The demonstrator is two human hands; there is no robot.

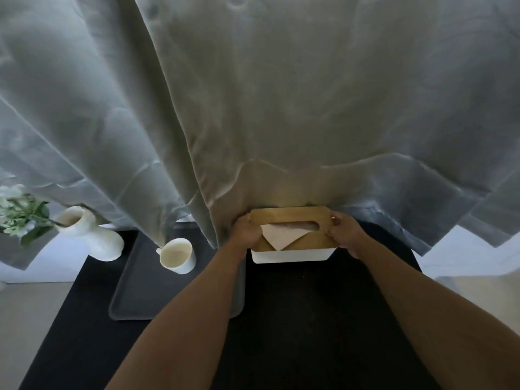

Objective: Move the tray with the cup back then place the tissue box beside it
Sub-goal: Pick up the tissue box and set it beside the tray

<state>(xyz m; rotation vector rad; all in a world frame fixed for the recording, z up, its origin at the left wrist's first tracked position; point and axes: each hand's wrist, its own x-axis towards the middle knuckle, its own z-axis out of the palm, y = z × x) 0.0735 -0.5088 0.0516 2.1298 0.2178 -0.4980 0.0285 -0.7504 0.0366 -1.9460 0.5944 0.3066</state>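
Observation:
A white tissue box (292, 255) with a wooden lid and a tissue sticking out of its slot sits at the far edge of the black table, against the curtain. My left hand (247, 230) grips its left end and my right hand (344, 230) grips its right end. To the left lies a dark grey tray (135, 294) with a white cup (177, 255) standing near its far right corner. My left forearm crosses the tray's right edge. The box and the tray are close, side by side.
A grey curtain (253, 108) hangs just behind the table and drapes over its far edge. A white vase (92, 235) with green and white flowers (19, 215) stands at the table's far left corner. The black table (309, 319) stretches toward me.

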